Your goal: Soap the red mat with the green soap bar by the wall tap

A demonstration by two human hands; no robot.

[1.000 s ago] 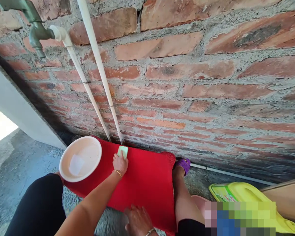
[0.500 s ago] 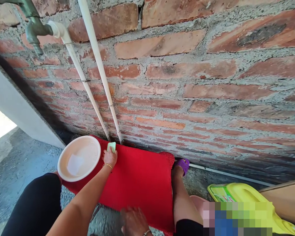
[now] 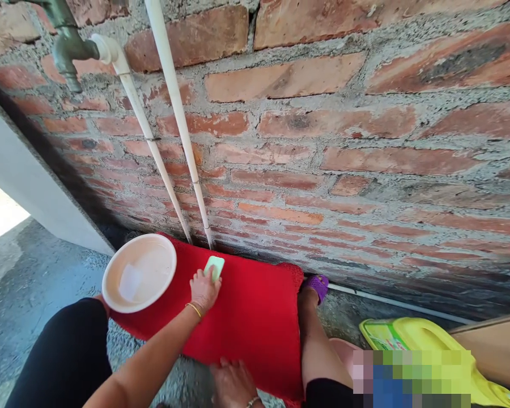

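Note:
My left hand (image 3: pixel 205 288), with a gold bangle at the wrist, grips a pale green rectangular bar that looks like soap (image 3: pixel 215 266) and presses it on the red rug (image 3: pixel 255 317). The rug is spread flat on the ground along the wall. At its near edge lies my right hand (image 3: pixel 234 382), palm down with fingers stretched out, holding nothing. A pale pink basin (image 3: pixel 159 266) with water in it stands on the rug's left end, to the left of my left hand.
A brick wall (image 3: pixel 289 153) with white pipes (image 3: pixel 178 113) and a green tap (image 3: pixel 70 54) rises behind the rug. My foot in a purple slipper (image 3: pixel 317 288) is at its right end. A yellow bottle (image 3: pixel 425 334) lies farther right.
My left hand has slid the green bar to the right and nearer to me over the rug. My right hand stays at the near edge. The view has shifted slightly.

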